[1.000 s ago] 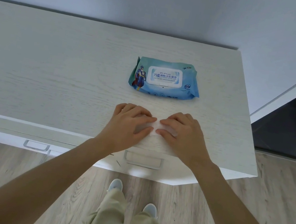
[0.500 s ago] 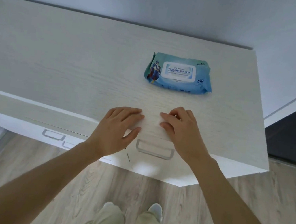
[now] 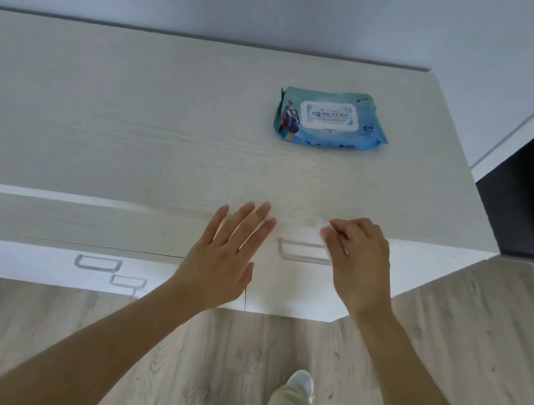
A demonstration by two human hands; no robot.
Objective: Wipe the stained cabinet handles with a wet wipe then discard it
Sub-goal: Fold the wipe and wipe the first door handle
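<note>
Two hands sit at the counter's [image 3: 132, 119] front edge: right hand [image 3: 360, 251] pinches the wet wipe [image 3: 316, 225], fingers curled; left hand [image 3: 227, 252] flat, holding nothing. Directly below the wipe lies the nearest handle [image 3: 303, 253], its long axis along that edge.

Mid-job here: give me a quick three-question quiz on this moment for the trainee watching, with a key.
1. True or false: the wipe pack lies on the cabinet top with its lid closed.
2. Which hand pinches the wet wipe? A) left hand B) right hand C) both
3. Fill in: the handle nearest the wipe sits on the cabinet front, just ____ the wipe.

Key
1. True.
2. B; the left hand is spread flat, fingers straight, holding nothing.
3. Below; the right hand partly covers its right end.
</note>
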